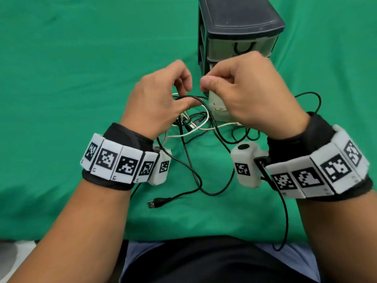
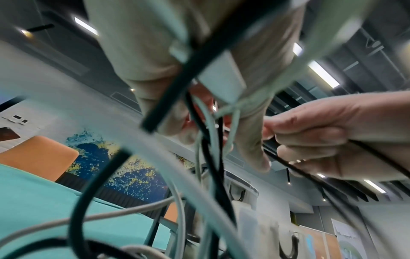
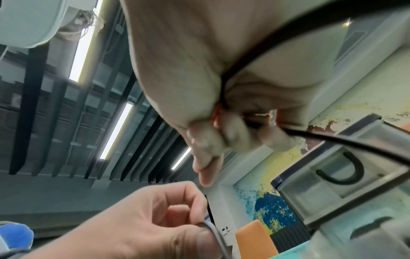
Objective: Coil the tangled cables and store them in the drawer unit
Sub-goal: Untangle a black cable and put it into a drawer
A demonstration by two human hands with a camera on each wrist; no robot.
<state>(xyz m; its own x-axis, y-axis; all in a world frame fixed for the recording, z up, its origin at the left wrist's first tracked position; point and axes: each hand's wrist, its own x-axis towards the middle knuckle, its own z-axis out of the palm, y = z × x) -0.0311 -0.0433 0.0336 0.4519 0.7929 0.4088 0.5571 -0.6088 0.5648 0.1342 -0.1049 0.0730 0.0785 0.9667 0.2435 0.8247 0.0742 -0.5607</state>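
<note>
Black cable (image 1: 220, 137) pinched by left hand (image 1: 157, 99) and right hand (image 1: 244, 92); tease it free of white cable (image 1: 204, 127) before coiling, avoid yanking knots tight.

Two hands (image 1: 195, 94); one drawer unit (image 1: 240, 27); tangled black and white cables (image 1: 191, 127), number unclear.

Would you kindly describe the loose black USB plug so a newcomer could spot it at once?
Start at the dark drawer unit at the back of the green cloth and come towards the person, past both raised hands. The black USB plug lies alone on the cloth between the wrists, its metal tip pointing left, unlike the connectors buried in the tangle.
</note>
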